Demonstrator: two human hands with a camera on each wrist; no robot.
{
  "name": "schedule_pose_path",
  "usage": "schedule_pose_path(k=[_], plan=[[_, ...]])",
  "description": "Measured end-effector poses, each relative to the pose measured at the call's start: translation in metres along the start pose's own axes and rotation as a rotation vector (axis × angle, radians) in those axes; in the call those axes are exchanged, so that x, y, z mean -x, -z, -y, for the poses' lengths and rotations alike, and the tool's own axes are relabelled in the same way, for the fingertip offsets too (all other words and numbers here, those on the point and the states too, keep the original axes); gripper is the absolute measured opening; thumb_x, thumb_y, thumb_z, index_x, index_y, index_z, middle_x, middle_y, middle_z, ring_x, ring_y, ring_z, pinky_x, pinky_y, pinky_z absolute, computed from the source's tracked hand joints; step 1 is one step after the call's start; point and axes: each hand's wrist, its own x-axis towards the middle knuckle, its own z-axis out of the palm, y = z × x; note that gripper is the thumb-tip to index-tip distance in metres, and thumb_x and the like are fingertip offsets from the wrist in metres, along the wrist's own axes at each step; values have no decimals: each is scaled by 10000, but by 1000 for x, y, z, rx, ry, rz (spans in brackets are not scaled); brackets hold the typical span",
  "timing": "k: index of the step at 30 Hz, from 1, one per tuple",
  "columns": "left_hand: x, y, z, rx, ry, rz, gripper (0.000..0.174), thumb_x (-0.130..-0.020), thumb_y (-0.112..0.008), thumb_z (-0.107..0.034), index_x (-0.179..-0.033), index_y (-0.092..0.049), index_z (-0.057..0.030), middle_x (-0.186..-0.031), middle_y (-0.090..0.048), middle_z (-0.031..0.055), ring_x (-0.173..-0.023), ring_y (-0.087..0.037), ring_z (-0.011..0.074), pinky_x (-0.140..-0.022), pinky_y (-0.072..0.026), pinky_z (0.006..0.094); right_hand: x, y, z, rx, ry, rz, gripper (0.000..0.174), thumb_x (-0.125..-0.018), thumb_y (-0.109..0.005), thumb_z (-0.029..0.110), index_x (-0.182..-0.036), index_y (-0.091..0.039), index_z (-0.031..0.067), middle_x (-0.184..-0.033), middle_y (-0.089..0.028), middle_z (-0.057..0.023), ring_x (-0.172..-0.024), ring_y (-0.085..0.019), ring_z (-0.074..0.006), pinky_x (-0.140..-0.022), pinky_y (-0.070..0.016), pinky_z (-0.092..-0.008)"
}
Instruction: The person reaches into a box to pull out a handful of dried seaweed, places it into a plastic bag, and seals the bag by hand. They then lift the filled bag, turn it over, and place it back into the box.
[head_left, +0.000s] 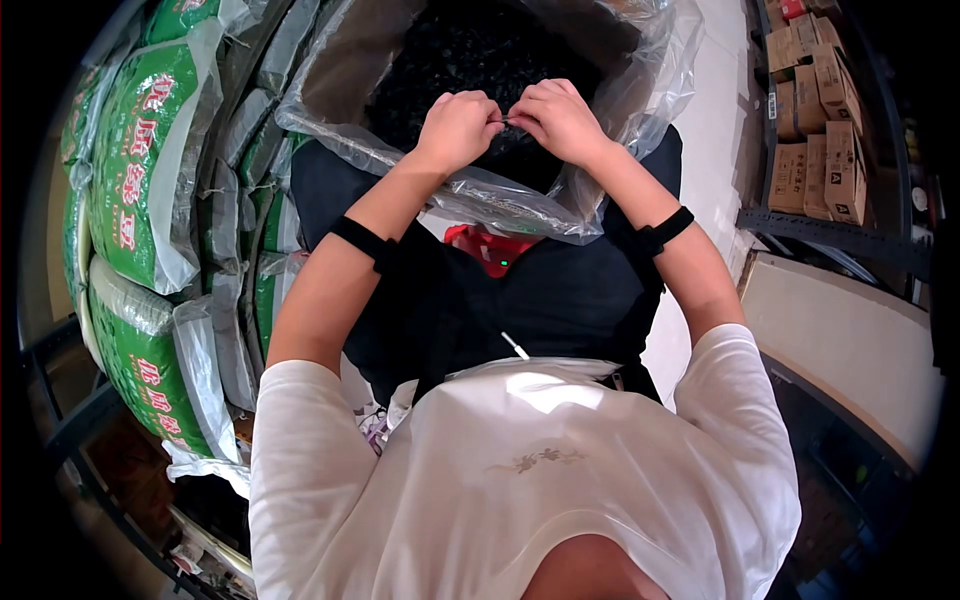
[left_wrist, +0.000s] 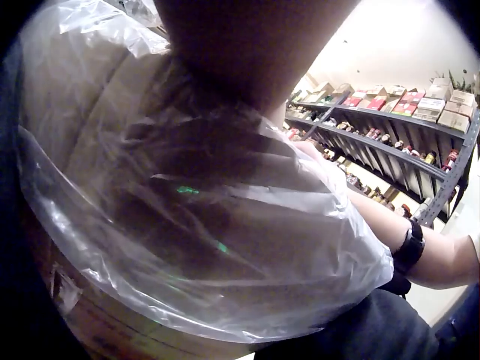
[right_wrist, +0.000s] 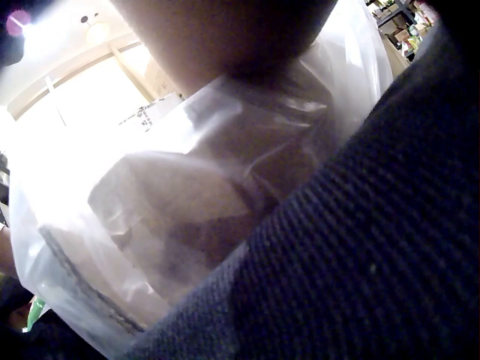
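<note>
Over a cardboard box (left_wrist: 142, 330) lined with a clear plastic bag (head_left: 660, 85), both hands meet at the fingertips. The left hand (head_left: 460, 130) pinches one end of a small dark piece (head_left: 507, 121), and the right hand (head_left: 558, 120) pinches its other end. Most of that piece is hidden by the fingers, and its kind cannot be told. Beneath them, the box holds a heap of dark, crinkled flakes (head_left: 470, 50). In both wrist views the forearm and the plastic liner fill much of the picture, hiding the fingers.
Stacked green sacks (head_left: 140, 170) stand close on the left. Metal shelving (head_left: 835, 228) with small cartons (head_left: 842, 165) is on the right. The box sits between the person's knees, and a red object (head_left: 490, 250) with a green light lies below its near edge.
</note>
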Motion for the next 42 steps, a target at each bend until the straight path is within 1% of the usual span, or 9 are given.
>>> schedule_pose_path(k=[13, 17, 22, 24, 28, 31, 33, 36, 42], plan=[[-1, -4, 4, -60, -72, -40, 118, -833, -635, -170, -825, -696, -70, -849, -658, 60, -883, -631, 242, -781, -450, 371, -2, 2, 3, 31, -25, 38, 56, -846, -662, 168, -873, -683, 123, -852, -591, -24, -923, -560, -223, -896, -398, -375], [-1, -4, 4, -57, -56, -20, 120, -837, -642, -177, -843, -699, -71, -858, -662, 63, -897, -633, 246, -793, -450, 381, -2, 3, 3, 11, -13, 14, 75, -846, -659, 163, -881, -675, 99, -849, -594, -33, -894, -561, -231, -908, -401, -367], [0, -3, 4, -62, -46, 28, 116, -838, -654, -181, -864, -698, -77, -867, -657, 64, -920, -625, 245, -812, -445, 385, 0, 5, 5, -8, -19, 34, 78, -835, -678, 173, -873, -680, 105, -848, -601, -29, -903, -567, -228, -915, -400, -367], [0, -3, 5, -36, -88, -6, 112, -804, -686, -180, -829, -688, -71, -849, -649, 63, -888, -624, 249, -783, -449, 378, 0, 5, 4, -19, -24, 32, 82, -830, -685, 177, -872, -682, 107, -847, -603, -28, -906, -568, -228, -917, -400, -367], [1, -4, 3, -28, -99, -19, 129, -802, -697, -191, -840, -691, -68, -863, -654, 65, -896, -624, 251, -797, -451, 378, 0, 2, 1, -25, -11, 16, 77, -829, -688, 171, -870, -681, 106, -837, -601, -23, -893, -566, -225, -916, -397, -369], [2, 1, -1, -42, -102, -28, 166, -800, -710, -213, -886, -699, -71, -897, -660, 71, -919, -621, 260, -825, -453, 377, 0, 3, 0, 7, -34, 25, 70, -822, -688, 161, -861, -678, 104, -830, -598, -20, -884, -565, -221, -916, -395, -369], [2, 7, -1, -75, -112, -135, 220, -795, -722, -238, -942, -704, -75, -935, -663, 72, -949, -616, 266, -851, -453, 381, 0, 4, 0, 30, -42, 19, 66, -818, -688, 156, -856, -678, 103, -825, -597, -20, -880, -564, -218, -917, -394, -369], [4, 12, 8, -121, -70, -140, 257, -785, -732, -255, -970, -704, -80, -955, -660, 70, -969, -611, 269, -865, -450, 388, 3, 5, -2, 86, -90, 15, 43, -805, -688, 154, -838, -679, 128, -848, -606, -10, -928, -565, -210, -926, -388, -375], [0, 7, 8, -85, -99, -45, 153, -822, -688, -204, -896, -706, -70, -883, -664, 57, -919, -603, 251, -826, -429, 388, 2, 2, -1, 169, -134, -26, 51, -806, -687, 164, -844, -684, 130, -836, -614, -7, -931, -568, -210, -946, -378, -398]])
